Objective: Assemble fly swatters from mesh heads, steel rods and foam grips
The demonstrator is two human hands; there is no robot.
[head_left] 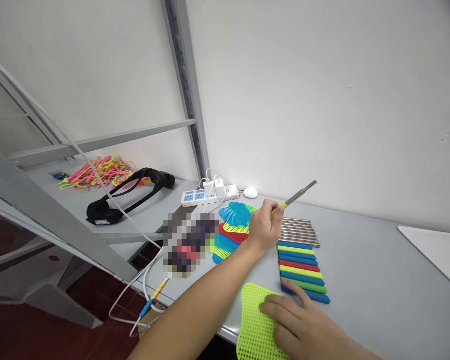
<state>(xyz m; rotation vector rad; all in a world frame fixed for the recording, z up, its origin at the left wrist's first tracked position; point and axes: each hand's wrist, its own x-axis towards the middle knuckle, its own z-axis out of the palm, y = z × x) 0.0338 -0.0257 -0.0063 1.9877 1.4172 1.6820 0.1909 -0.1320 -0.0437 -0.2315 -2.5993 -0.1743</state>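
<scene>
One rod (298, 195) within left hand (264, 227)

left hand (265, 231): bare, no glove, no ring, no watch
left forearm: bare, no sleeve seen
right hand (303, 325): bare, no ring, short plain nails
right forearm: bare, no sleeve seen

Perforated plastic mesh (257, 320), brushed-metal rod (302, 194)

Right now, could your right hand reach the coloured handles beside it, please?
Probably yes: the right hand rests on the yellow mesh, its fingertips next to the nearest of the handles, with nothing between.
</scene>
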